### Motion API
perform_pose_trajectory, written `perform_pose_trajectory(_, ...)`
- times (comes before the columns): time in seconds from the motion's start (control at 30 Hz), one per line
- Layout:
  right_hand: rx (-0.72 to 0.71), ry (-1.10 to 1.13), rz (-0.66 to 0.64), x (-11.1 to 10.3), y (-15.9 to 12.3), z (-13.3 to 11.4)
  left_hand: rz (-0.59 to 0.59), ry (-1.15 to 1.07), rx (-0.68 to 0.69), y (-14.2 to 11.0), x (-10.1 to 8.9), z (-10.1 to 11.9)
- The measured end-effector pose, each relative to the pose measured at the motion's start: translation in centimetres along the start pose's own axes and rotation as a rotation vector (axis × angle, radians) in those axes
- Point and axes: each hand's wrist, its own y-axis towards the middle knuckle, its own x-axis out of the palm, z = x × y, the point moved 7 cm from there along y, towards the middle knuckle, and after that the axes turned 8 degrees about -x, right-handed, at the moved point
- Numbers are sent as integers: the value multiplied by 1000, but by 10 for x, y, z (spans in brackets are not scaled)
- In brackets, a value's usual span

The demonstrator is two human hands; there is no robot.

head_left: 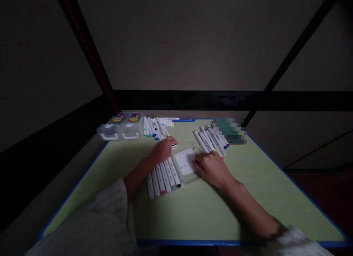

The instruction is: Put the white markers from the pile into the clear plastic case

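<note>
A clear plastic case (197,179) lies opened out on the table, with a white printed card (184,160) in its right half. In its left half sits a row of white markers (165,177), several side by side, some with pink or black ends. My left hand (164,149) rests over the far ends of this row, fingers bent; what is under the fingertips, near the case's far edge, is hard to make out. Curled at the right edge of the case is my right hand (212,168), its fingers closed on that edge and partly hiding the card.
Loose markers (209,140) lie beyond my right hand, beside a blurred-out green item (231,131). Another pile of markers (156,127) is at the back, near a blue pen-like object (185,120). Two clear handled cases (121,125) stand at the back left. The table (176,219) has a blue edge.
</note>
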Motion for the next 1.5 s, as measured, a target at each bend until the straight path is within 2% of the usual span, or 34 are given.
perform_pose_trajectory(0.23,1,7,-39,0,1,-1,-11,24,-5,-1,1,-2)
perform_pose_trajectory(0.67,-22,24,36,-4,0,-2,64,58,-48,-1,-5,-3)
perform_pose_trajectory(1.03,-16,36,26,-3,0,-2,178,-29,-63,-1,-16,0)
perform_pose_trajectory(1.33,-2,6,-16,-1,0,-1,226,-85,-85,-1,-19,0)
perform_pose_trajectory(1.5,-18,32,10,-1,0,-1,271,-70,-59,-3,-24,4)
